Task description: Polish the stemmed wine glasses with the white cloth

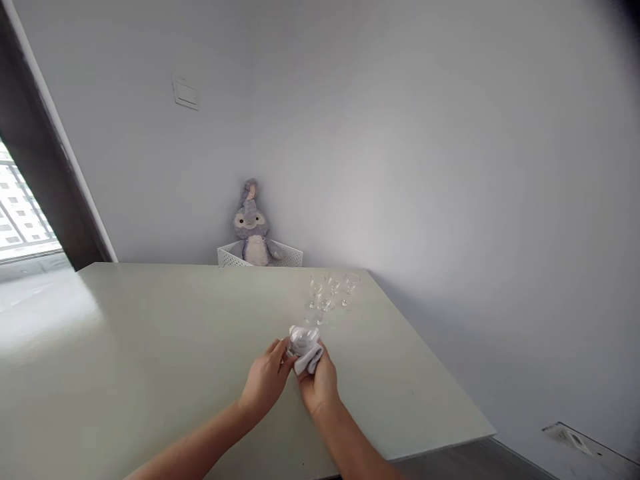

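Note:
Over the middle of the pale table, my left hand [267, 377] pinches the stem side of a clear glass [302, 339]. My right hand [320, 381] is wrapped round a white cloth [309, 358], which lies against the glass bowl. Both hands are close together, with the fingertips nearly meeting at the cloth. Just beyond them, several clear stemmed glasses [323, 301] stand upright in a loose group on the table. The parts of my right fingers behind the cloth are hidden.
The pale table [175, 320] has its right edge along a grey wall. Behind its far edge, a grey plush toy [255, 230] sits in a white perforated basket [290, 255]. A window [20, 207] shows at the far left.

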Motion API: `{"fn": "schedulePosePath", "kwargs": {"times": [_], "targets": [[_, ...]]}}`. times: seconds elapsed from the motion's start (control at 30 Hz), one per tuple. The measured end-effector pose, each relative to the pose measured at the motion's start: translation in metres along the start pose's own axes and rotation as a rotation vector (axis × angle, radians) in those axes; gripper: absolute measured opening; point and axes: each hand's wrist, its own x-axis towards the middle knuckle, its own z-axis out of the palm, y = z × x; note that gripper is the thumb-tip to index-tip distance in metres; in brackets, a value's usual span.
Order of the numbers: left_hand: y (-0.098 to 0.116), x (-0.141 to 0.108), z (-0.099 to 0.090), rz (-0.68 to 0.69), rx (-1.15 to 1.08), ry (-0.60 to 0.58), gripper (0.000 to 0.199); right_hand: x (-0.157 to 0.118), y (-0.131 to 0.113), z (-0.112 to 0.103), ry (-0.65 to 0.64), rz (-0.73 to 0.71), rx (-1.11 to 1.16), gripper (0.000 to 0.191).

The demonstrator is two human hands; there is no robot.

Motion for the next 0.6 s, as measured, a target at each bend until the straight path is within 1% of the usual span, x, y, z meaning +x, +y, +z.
{"fn": "schedulePosePath", "kwargs": {"times": [0.03,0.1,0.17,0.2,0.23,0.3,0.37,0.4,0.47,0.53,0.57,0.6], "targets": [[0.000,0.003,0.002,0.027,0.004,0.058,0.026,-0.003,0.004,0.004,0.019,0.028,0.055,0.043],[0.000,0.008,0.005,0.063,0.022,0.173,0.028,-0.009,0.009,0.014,0.117,0.063,0.161,0.039],[-0.002,0.010,0.007,0.068,0.017,0.251,0.033,-0.013,0.009,0.021,0.116,0.054,0.122,0.038],[-0.004,0.010,0.008,0.063,-0.016,0.255,0.035,-0.014,0.008,0.023,0.102,0.045,0.081,0.038],[-0.006,0.010,0.009,0.052,-0.080,0.234,0.036,-0.013,0.007,0.023,0.082,0.040,0.035,0.038],[-0.009,0.010,0.008,-0.001,-0.317,0.122,0.036,-0.010,0.002,0.022,0.045,0.047,-0.047,0.040],[-0.011,0.012,0.002,-0.124,-0.638,-0.007,0.037,-0.004,-0.002,0.018,0.026,0.069,-0.095,0.042],[-0.011,0.013,-0.002,-0.199,-0.794,-0.050,0.039,-0.001,-0.004,0.016,0.003,0.096,-0.114,0.042],[-0.011,0.018,-0.011,-0.315,-1.038,-0.097,0.046,0.004,-0.007,0.013,-0.090,0.169,-0.150,0.044],[-0.010,0.024,-0.020,-0.354,-1.155,-0.110,0.053,0.008,-0.008,0.011,-0.213,0.223,-0.203,0.045],[-0.010,0.026,-0.024,-0.362,-1.168,-0.109,0.055,0.009,-0.009,0.010,-0.267,0.222,-0.249,0.045],[-0.011,0.029,-0.026,-0.371,-1.159,-0.095,0.055,0.011,-0.010,0.009,-0.309,0.193,-0.317,0.043]]}}
